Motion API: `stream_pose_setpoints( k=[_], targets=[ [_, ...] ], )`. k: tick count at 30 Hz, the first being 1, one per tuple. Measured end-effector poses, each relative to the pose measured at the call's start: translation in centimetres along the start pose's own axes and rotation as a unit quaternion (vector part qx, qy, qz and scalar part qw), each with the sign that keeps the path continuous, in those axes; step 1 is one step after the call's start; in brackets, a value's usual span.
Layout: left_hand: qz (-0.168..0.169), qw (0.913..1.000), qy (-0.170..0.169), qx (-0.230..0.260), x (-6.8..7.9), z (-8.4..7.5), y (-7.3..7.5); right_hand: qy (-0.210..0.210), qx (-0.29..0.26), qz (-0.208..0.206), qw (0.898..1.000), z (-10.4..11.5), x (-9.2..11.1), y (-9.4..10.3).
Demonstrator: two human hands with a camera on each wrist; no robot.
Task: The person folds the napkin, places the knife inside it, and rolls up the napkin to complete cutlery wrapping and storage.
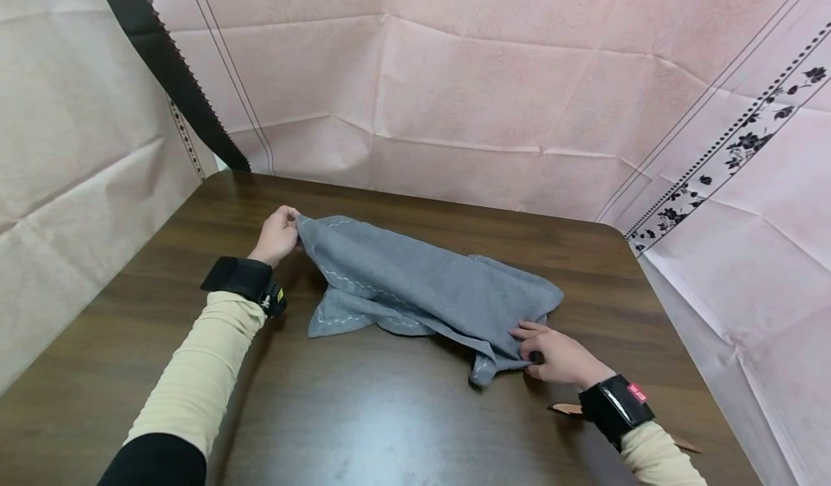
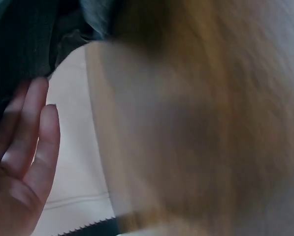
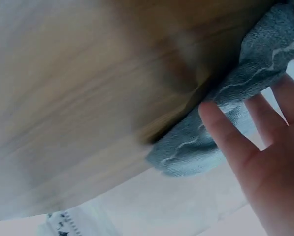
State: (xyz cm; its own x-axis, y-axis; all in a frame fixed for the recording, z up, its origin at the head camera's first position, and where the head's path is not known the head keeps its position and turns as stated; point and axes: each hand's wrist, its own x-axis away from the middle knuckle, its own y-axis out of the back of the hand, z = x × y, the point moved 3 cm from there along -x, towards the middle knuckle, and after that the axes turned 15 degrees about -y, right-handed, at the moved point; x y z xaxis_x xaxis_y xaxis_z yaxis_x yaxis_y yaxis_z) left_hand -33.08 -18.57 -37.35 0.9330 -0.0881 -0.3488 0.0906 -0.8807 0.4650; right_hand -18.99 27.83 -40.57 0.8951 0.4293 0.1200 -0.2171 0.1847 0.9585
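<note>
A grey towel [image 1: 415,273] with pale stitching along its edges lies bunched and slanted across the dark wooden table, partly folded over itself. At its upper left corner, my left hand [image 1: 278,237] pinches the fabric, which is lifted there. My right hand [image 1: 558,354] grips the lower right edge, with fingers on top of the fabric. A small black spot shows at these fingers; I cannot tell what it is. In the right wrist view the towel's stitched edge [image 3: 225,96] passes behind the spread fingers. Dark fabric [image 2: 23,44] hangs above the left fingers in the left wrist view.
Under my right wrist lies a slim brown pointed object [image 1: 566,408], partly hidden by the wristband. The wooden table [image 1: 363,428] has rounded far corners. Pale pink sheeting [image 1: 454,89] hangs behind it, with a black toothed strip [image 1: 169,60] at the left.
</note>
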Motion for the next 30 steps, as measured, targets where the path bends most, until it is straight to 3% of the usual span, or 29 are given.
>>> stream_pose_setpoints(
  k=[3, 6, 10, 13, 16, 19, 22, 24, 27, 30],
  targets=[
    [0.021, 0.9996, 0.013, 0.013, 0.3, 0.3, 0.0, 0.012, 0.012, -0.038, 0.999, -0.5, 0.3, 0.3],
    [0.033, 0.9983, 0.024, 0.042, 0.4, 0.0, -0.1, 0.027, 0.018, -0.121, 0.992, -0.7, 0.3, 1.1],
    [0.031, 0.9961, 0.028, 0.077, 0.2, -0.7, -0.5, -0.022, -0.006, -0.208, 0.978, -1.2, -0.4, 2.5],
    [0.03, 0.9977, 0.027, 0.055, 0.1, -1.0, -0.8, -0.089, -0.011, -0.202, 0.975, -2.0, -1.2, 3.3],
    [0.012, 0.9997, 0.006, -0.02, 0.3, -1.5, -1.0, -0.123, 0.007, -0.173, 0.977, -2.3, -2.0, 3.7],
    [-0.047, 0.9919, -0.05, -0.107, 0.6, -2.7, -1.0, -0.12, 0.024, -0.168, 0.978, -2.0, -2.4, 4.0],
    [-0.111, 0.9712, -0.132, -0.164, 0.9, -4.7, -1.5, -0.107, 0.034, -0.184, 0.977, -1.2, -2.7, 4.3],
    [-0.131, 0.9554, -0.197, -0.177, 1.3, -6.3, -2.1, -0.104, 0.037, -0.194, 0.975, -0.6, -2.8, 4.4],
    [-0.112, 0.9329, -0.286, -0.188, 2.1, -8.4, -3.7, -0.09, 0.03, -0.206, 0.974, 0.9, -3.0, 4.2],
    [-0.041, 0.9171, -0.352, -0.182, 3.4, -9.7, -5.9, -0.041, 0.006, -0.212, 0.976, 3.0, -3.4, 3.4]
  ],
)
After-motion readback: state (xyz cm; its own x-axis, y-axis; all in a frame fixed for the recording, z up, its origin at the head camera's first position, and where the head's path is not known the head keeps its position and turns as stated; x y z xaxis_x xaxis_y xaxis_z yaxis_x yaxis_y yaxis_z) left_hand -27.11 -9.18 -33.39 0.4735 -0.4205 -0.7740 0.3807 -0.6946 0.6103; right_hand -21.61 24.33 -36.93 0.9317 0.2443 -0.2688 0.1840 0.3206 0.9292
